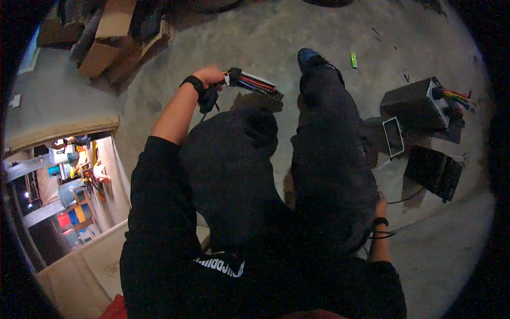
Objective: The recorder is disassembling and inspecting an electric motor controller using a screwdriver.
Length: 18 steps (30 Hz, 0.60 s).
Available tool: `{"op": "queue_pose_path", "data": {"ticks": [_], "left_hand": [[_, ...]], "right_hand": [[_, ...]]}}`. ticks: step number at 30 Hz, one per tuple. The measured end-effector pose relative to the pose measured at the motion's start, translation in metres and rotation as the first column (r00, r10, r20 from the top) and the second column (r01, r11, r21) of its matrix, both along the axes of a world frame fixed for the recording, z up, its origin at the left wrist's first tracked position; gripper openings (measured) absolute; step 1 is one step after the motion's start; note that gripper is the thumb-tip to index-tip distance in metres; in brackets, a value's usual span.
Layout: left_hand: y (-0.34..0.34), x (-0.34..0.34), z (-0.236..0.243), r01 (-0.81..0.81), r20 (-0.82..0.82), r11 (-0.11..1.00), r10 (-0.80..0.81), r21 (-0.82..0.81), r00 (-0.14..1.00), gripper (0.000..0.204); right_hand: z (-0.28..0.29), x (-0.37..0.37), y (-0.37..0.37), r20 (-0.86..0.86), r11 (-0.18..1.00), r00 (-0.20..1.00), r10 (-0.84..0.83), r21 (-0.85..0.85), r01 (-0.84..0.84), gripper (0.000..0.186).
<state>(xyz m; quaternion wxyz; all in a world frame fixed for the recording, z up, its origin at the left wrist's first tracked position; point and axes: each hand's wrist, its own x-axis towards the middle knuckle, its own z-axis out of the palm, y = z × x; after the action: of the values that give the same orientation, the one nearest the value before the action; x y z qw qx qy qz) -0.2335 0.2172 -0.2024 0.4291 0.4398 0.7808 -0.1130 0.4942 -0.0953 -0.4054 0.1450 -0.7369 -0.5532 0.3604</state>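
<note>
My left hand (211, 78), upper middle, is closed on a bundle of coloured cables (255, 85) with black connectors; a black cord hangs below it beside my knee. My right hand (380, 200) is low beside my right thigh, partly hidden, with a black cable (404, 198) at it; I cannot make out whether it grips it. At the right, a black metal box (408, 102) with coloured wires lies near a dark piece with a silver frame (393, 136) and a second black box (431, 171).
Cardboard (112, 24) is piled at the upper left. A small green strip (354, 59) and dark bits lie on the concrete floor (223, 42). An opening (61, 133) on the left shows a cluttered lit area beyond. My bent legs take up the middle.
</note>
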Motion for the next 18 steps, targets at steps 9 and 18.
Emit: {"op": "queue_pose_path", "data": {"ticks": [9, 18], "left_hand": [[0.022, -0.008, 0.051, -0.036, 0.127, 0.984, 0.014, 0.173, 0.992, 0.020], [-0.052, 0.078, 0.304, -0.128, 0.246, 0.785, -0.031, 0.606, 0.969, 0.034]], "right_hand": [[0.078, -0.050, 0.053, 0.036, 0.949, 0.949, 0.312, 0.036, -0.313, 0.022], [0.322, -0.159, 0.201, -0.239, 0.822, 0.885, 0.400, 0.521, -0.231, 0.034]]}}
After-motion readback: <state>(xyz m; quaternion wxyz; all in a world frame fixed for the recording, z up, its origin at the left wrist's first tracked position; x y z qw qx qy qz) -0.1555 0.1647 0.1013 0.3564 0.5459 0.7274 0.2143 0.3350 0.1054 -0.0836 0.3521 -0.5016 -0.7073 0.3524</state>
